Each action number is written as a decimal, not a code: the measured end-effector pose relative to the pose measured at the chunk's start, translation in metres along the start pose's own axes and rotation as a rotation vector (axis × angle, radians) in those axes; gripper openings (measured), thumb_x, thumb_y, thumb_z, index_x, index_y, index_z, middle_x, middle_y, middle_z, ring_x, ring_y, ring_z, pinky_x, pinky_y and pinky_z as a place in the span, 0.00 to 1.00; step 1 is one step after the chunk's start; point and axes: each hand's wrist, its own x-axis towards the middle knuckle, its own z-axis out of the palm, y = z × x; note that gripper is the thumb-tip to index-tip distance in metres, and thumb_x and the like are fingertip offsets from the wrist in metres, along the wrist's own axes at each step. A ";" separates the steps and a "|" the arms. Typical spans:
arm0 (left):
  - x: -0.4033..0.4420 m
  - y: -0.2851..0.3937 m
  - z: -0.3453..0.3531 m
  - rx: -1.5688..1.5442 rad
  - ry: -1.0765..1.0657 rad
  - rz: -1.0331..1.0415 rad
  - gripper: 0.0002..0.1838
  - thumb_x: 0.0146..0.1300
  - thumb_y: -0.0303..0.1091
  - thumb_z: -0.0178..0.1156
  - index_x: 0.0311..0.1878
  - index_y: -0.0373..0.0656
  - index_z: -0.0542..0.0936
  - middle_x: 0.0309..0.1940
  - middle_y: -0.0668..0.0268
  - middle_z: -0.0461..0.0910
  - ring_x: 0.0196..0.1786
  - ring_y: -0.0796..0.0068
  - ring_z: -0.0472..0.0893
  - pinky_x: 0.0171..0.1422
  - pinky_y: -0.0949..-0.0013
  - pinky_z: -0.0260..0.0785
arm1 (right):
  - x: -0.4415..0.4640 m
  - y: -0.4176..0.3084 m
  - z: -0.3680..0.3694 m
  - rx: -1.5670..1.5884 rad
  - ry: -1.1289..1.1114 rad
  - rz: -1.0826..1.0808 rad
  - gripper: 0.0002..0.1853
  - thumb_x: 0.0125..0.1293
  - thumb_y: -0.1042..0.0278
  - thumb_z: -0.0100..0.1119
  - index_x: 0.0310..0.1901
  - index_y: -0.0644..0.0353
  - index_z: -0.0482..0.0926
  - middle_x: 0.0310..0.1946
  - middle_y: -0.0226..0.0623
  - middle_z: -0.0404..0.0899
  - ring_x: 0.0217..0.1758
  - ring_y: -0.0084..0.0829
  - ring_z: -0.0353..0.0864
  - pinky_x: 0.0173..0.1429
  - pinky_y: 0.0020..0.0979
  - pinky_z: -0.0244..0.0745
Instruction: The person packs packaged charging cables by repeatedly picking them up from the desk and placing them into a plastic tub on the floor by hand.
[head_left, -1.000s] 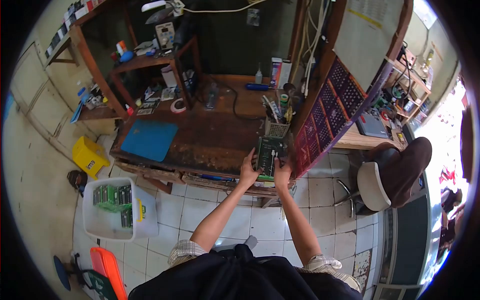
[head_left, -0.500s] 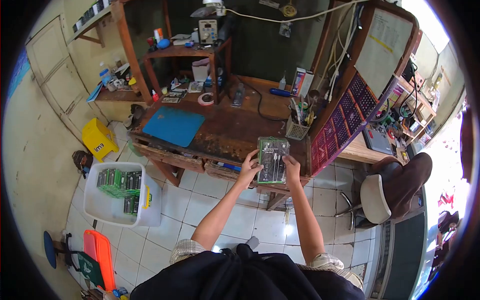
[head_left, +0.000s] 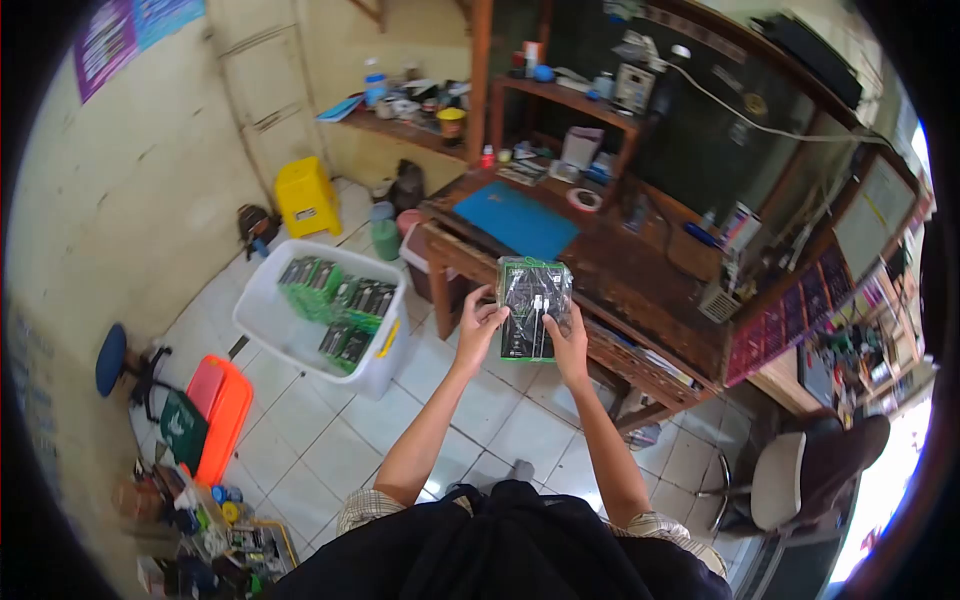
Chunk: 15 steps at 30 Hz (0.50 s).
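A stack of black and green packages in clear plastic [head_left: 524,325], with a white cable pictured on its face, is held between both hands in front of the desk's edge. My left hand [head_left: 481,328] grips its left side, thumb on the front. On the right side, my right hand [head_left: 568,343] closes round the edge, its thumb over the face. To the left on the floor, a white plastic bin [head_left: 262,335] holds several similar green and black packs [head_left: 345,345].
The wooden desk [head_left: 640,265] carries a blue mat [head_left: 517,219]. A yellow stool [head_left: 307,197] stands by the wall beyond the bin. An orange object [head_left: 231,415] lies at the left, and an office chair [head_left: 776,480] is at the right.
The view has swung left toward the bin. Both hands have lifted the pack off the desk area and hold it nearer, away from the pen basket.
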 end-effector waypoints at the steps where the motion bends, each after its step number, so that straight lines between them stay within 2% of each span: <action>1: -0.005 0.008 -0.018 0.068 0.069 0.052 0.22 0.54 0.31 0.53 0.52 0.40 0.62 0.35 0.66 0.73 0.35 0.83 0.70 0.39 0.80 0.61 | -0.004 0.002 0.021 -0.016 -0.021 0.036 0.22 0.54 0.71 0.53 0.51 0.63 0.60 0.39 0.40 0.72 0.41 0.25 0.71 0.46 0.26 0.65; 2: -0.009 0.009 -0.038 0.145 0.124 0.095 0.22 0.55 0.34 0.53 0.52 0.40 0.61 0.31 0.65 0.73 0.32 0.84 0.70 0.37 0.81 0.61 | -0.006 0.014 0.044 0.076 -0.015 -0.014 0.21 0.55 0.69 0.52 0.50 0.65 0.61 0.39 0.41 0.72 0.41 0.26 0.71 0.45 0.27 0.65; 3: -0.014 0.014 -0.056 0.153 0.157 0.112 0.22 0.55 0.34 0.53 0.52 0.40 0.61 0.31 0.65 0.73 0.32 0.84 0.70 0.37 0.81 0.61 | -0.010 0.011 0.064 0.089 -0.051 -0.016 0.21 0.55 0.69 0.52 0.50 0.65 0.61 0.39 0.41 0.72 0.41 0.26 0.71 0.45 0.27 0.65; 5: -0.022 0.024 -0.090 0.303 0.211 0.044 0.22 0.56 0.35 0.52 0.52 0.40 0.61 0.32 0.65 0.73 0.34 0.84 0.70 0.39 0.80 0.61 | -0.014 0.004 0.103 -0.026 -0.040 0.084 0.20 0.56 0.66 0.51 0.48 0.66 0.63 0.39 0.42 0.72 0.42 0.28 0.72 0.46 0.27 0.65; 6: -0.023 0.021 -0.108 0.399 0.259 0.148 0.21 0.57 0.38 0.50 0.52 0.39 0.62 0.29 0.65 0.73 0.32 0.82 0.69 0.39 0.80 0.61 | -0.014 0.006 0.121 -0.059 -0.071 0.036 0.19 0.57 0.63 0.50 0.46 0.66 0.65 0.38 0.44 0.72 0.42 0.30 0.72 0.46 0.28 0.64; 11: -0.037 0.058 -0.168 0.649 0.455 0.154 0.21 0.59 0.42 0.45 0.52 0.40 0.62 0.27 0.64 0.72 0.30 0.80 0.69 0.36 0.76 0.62 | -0.013 0.040 0.206 -0.084 -0.189 0.066 0.19 0.56 0.60 0.50 0.44 0.67 0.66 0.37 0.45 0.72 0.41 0.33 0.71 0.46 0.30 0.63; 13: -0.036 0.078 -0.184 0.722 0.460 0.045 0.22 0.59 0.42 0.46 0.51 0.37 0.62 0.31 0.58 0.74 0.31 0.75 0.73 0.37 0.73 0.64 | -0.004 0.043 0.242 -0.031 -0.174 0.062 0.19 0.56 0.59 0.50 0.41 0.67 0.67 0.35 0.46 0.71 0.40 0.36 0.71 0.45 0.31 0.63; 14: -0.031 0.075 -0.198 0.743 0.462 0.132 0.22 0.59 0.43 0.45 0.51 0.38 0.61 0.32 0.54 0.73 0.31 0.70 0.74 0.36 0.70 0.64 | 0.001 0.045 0.260 -0.019 -0.188 0.056 0.19 0.56 0.59 0.50 0.41 0.67 0.67 0.35 0.46 0.71 0.40 0.36 0.71 0.45 0.31 0.63; 15: -0.025 0.079 -0.211 0.750 0.476 0.138 0.22 0.59 0.43 0.45 0.51 0.38 0.61 0.32 0.54 0.73 0.31 0.70 0.74 0.36 0.70 0.64 | 0.005 0.046 0.276 -0.041 -0.181 0.080 0.19 0.55 0.58 0.51 0.39 0.67 0.67 0.34 0.46 0.71 0.39 0.36 0.70 0.44 0.31 0.63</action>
